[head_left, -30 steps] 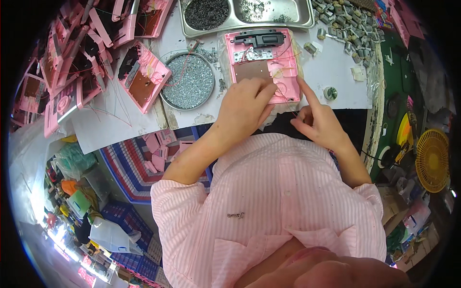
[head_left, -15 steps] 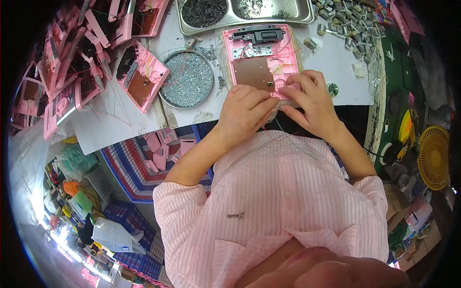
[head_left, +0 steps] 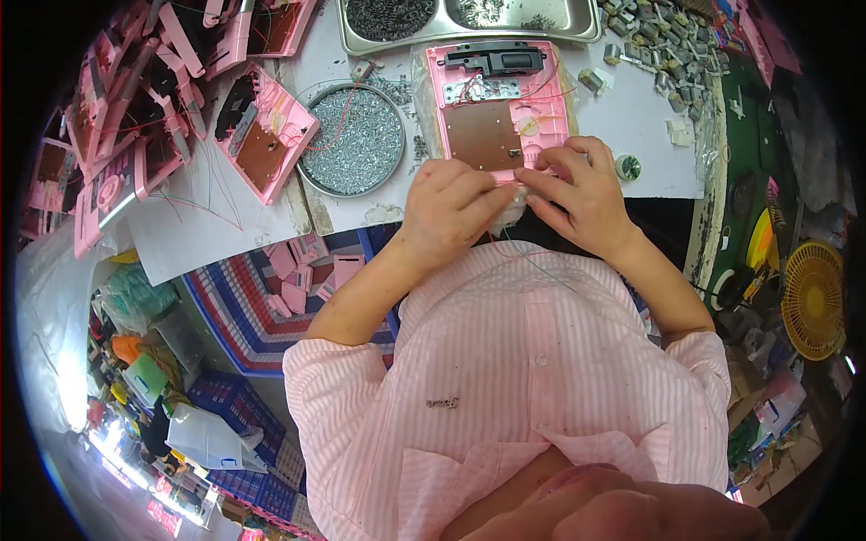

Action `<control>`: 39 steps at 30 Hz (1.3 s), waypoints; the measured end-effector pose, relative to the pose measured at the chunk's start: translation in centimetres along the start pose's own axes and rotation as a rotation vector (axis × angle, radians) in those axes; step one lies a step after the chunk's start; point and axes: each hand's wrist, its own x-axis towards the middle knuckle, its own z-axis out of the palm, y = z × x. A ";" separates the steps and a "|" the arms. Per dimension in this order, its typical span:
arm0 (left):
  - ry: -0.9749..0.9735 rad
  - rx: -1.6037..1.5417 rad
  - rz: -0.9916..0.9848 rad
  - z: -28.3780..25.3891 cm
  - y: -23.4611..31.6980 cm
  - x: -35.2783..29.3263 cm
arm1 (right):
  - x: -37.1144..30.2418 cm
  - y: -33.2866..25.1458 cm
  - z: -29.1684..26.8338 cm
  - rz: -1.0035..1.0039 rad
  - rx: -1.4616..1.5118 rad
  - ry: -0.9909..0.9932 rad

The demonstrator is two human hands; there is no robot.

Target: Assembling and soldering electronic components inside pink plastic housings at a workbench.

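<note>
Two hands meet at the near edge of an open pink housing (head_left: pixel 501 113) lying flat on the white worktable (head_left: pixel 631 117), its brown circuit board facing up. Left hand (head_left: pixel 446 203) and right hand (head_left: pixel 582 194) press their fingertips together, pinching a thin red wire (head_left: pixel 514 257) between them. Left of the housing sits a round metal dish of screws (head_left: pixel 354 140); beyond it, a steel tray (head_left: pixel 469 18).

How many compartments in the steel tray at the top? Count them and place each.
2. The steel tray shows a left compartment full of dark small parts and a right compartment with few; the top edge cuts the tray, so more may be hidden.
</note>
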 end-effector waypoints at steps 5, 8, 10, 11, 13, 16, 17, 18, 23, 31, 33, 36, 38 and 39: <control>0.107 -0.006 -0.327 -0.6 -0.3 -1.4 | 1.7 -1.9 -1.3 -0.022 -0.133 -0.080; 0.099 0.014 -0.387 -0.6 -0.6 -2.5 | 2.5 -3.6 0.7 -0.052 -0.094 -0.046; 0.001 0.050 -0.438 -1.0 0.0 -3.3 | 3.0 -4.1 1.9 -0.033 -0.058 -0.042; -0.048 0.066 -0.463 -1.3 0.4 -3.7 | 3.2 -4.4 2.1 -0.020 -0.051 -0.028; -0.141 0.032 -0.491 -1.5 1.6 -4.3 | 3.5 -4.9 2.8 -0.006 -0.018 0.026; -0.318 0.016 -0.516 -1.3 2.9 -5.7 | 3.5 -4.8 4.4 -0.005 0.002 0.115; -0.352 0.029 -0.490 -1.3 2.9 -6.0 | 3.6 -4.8 4.7 -0.020 -0.020 0.119; -0.385 0.040 -0.457 -1.6 3.0 -5.7 | 3.6 -4.7 4.9 -0.031 -0.048 0.125; -0.263 -0.262 -0.434 -4.9 0.3 -1.8 | 3.3 -4.8 4.6 0.015 -0.075 0.068; -0.221 -0.250 -0.228 -3.1 -3.1 -1.6 | 8.3 6.0 -6.4 -0.041 -0.002 0.328; -0.229 -0.253 -0.262 -3.4 -2.9 -1.8 | 13.2 12.7 -10.6 0.052 -0.075 0.463; -0.245 -0.286 -0.243 -3.4 -2.8 -0.7 | 19.3 22.6 -17.4 0.194 -0.384 0.491; -0.244 -0.279 -0.264 -3.4 -2.6 -0.6 | 22.8 25.3 -19.3 0.100 -0.515 0.554; -0.253 -0.293 -0.257 -3.1 -2.7 -0.2 | 24.0 26.0 -20.7 0.063 -0.601 0.581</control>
